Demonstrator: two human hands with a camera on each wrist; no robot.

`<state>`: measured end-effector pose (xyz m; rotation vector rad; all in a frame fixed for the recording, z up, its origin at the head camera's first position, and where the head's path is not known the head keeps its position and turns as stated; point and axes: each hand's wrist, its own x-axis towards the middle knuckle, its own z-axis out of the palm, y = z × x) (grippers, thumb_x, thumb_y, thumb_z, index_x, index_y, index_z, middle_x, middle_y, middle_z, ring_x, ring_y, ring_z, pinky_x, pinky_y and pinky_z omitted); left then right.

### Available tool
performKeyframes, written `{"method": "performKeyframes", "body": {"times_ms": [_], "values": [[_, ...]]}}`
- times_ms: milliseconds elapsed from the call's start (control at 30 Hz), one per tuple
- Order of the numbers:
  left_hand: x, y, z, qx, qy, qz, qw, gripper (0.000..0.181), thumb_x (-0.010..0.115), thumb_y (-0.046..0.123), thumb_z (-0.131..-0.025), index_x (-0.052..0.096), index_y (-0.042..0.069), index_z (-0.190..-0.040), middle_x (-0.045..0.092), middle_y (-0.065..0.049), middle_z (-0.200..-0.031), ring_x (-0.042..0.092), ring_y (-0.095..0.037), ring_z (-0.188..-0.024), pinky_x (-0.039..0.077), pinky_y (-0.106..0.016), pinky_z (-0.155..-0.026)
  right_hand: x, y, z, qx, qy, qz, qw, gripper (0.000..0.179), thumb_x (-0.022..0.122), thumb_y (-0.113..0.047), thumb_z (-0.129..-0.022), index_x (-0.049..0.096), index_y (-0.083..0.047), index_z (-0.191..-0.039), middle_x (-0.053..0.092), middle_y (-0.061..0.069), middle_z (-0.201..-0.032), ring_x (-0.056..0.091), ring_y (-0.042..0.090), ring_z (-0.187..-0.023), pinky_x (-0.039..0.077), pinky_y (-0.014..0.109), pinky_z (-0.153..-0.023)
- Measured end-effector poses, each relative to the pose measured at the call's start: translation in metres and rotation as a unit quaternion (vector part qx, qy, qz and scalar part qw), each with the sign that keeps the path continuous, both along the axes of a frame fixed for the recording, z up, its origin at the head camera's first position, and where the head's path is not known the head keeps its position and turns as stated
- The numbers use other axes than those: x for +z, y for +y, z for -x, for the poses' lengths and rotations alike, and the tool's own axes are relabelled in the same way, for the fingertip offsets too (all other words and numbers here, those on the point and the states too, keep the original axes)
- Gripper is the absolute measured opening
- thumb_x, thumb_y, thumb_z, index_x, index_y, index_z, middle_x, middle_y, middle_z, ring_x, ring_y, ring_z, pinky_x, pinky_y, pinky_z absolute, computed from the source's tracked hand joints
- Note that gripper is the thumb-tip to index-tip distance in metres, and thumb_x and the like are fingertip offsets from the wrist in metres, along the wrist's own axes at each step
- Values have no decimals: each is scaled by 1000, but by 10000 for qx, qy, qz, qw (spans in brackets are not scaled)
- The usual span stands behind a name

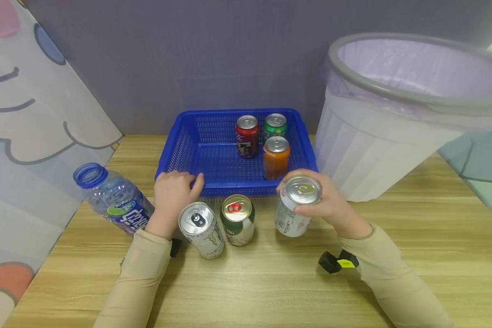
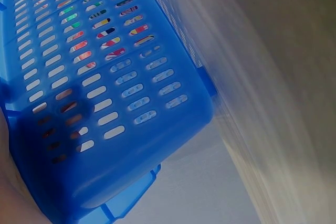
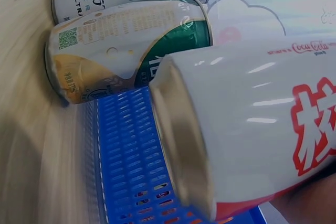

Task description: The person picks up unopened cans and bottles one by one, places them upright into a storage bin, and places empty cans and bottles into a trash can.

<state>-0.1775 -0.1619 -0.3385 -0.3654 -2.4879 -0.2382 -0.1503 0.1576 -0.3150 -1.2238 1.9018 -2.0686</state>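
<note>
My right hand point(image 1: 329, 202) grips a white Coca-Cola can point(image 1: 288, 217) around its side. The can is raised off the table just before the basket, and its bare metal base shows in the right wrist view. At the front left corner of the blue plastic basket point(image 1: 217, 186), my left hand point(image 1: 172, 195) holds the rim with fingers curled over it and thumb sticking out. Between the hands stand a white Monster can point(image 1: 208, 241) and a green and white can point(image 1: 238, 228). Inside the basket are a red can point(image 1: 247, 136), a green can point(image 1: 275, 123) and an orange can point(image 1: 276, 159).
A large clear plastic bottle point(image 1: 119, 200) with a blue neck and no cap stands left of my left forearm. On the right, a tall white bin point(image 1: 352, 141) with a lilac liner rises beside the basket. A grey panel point(image 1: 180, 54) closes off the back.
</note>
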Motion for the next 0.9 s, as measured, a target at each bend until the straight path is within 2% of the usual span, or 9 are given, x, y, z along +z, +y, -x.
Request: {"method": "performKeyframes", "body": {"times_ms": [300, 533, 733, 900], "values": [[3, 4, -1, 56, -292, 58, 9995, 44, 49, 31, -91, 68, 3, -64, 62, -11, -58, 58, -31, -59, 37, -41, -61, 2, 2, -2, -8, 61, 102, 9999, 39, 71, -5, -75, 62, -12, -112, 69, -1, -105, 63, 14, -95, 47, 27, -85], [0, 4, 0, 56, -239, 110, 9996, 46, 48, 33, -91, 67, 3, -62, 62, -11, -57, 57, -31, -58, 36, -41, -59, 7, 3, -3, -61, 33, 369, 9993, 40, 67, -2, -77, 61, -13, -114, 68, 2, -107, 63, 17, -99, 46, 30, -88], [1, 2, -1, 142, -380, 94, 9991, 45, 47, 33, -91, 69, 3, -65, 64, -12, -61, 59, -31, -60, 37, -41, -61, 17, -1, -3, -308, -79, 201, 9993, 41, 64, 3, -75, 61, -13, -112, 68, 2, -104, 63, 17, -98, 46, 31, -88], [2, 1, -1, 115, -248, 114, 9996, 46, 47, 32, -91, 67, 3, -63, 63, -12, -60, 58, -31, -59, 37, -41, -60, 26, -4, -3, -605, -300, 34, 9977, 38, 65, 4, -74, 62, -15, -108, 68, 0, -100, 63, 17, -94, 47, 30, -86]]}}
